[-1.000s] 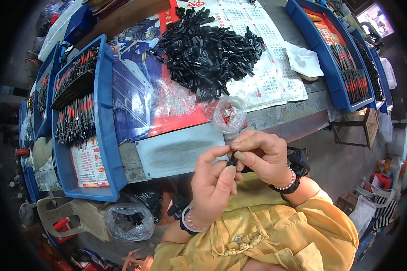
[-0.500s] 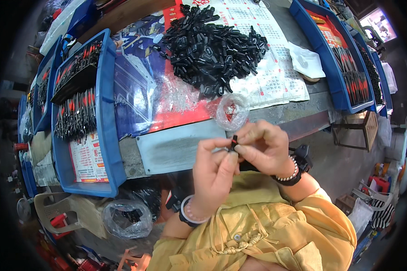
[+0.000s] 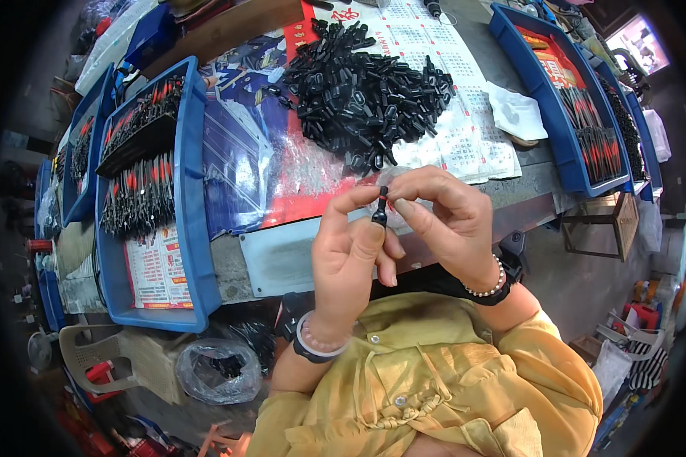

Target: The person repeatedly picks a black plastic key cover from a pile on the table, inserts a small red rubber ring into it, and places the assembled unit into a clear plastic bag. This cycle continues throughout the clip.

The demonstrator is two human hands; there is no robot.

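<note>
Left hand (image 3: 347, 255): thumb and forefinger pinching the black part (image 3: 379, 218).
Right hand (image 3: 453, 221): fingertips at its red band (cannot tell if gripping).
Black part: near the table's (image 3: 232, 266) front edge.

Left hand (image 3: 351, 247): raised in front of the body, with thumb (image 3: 367, 242) and forefinger (image 3: 348, 202) set in a pinch, remaining fingers (image 3: 386, 268) loosely curled. Right hand (image 3: 453, 221): about level with left, angled inward, likewise pinching, fingertips close to the left's. Forearms (image 3: 514, 308): two, bare near the wrists (image 3: 489, 280), converging forward.
</note>
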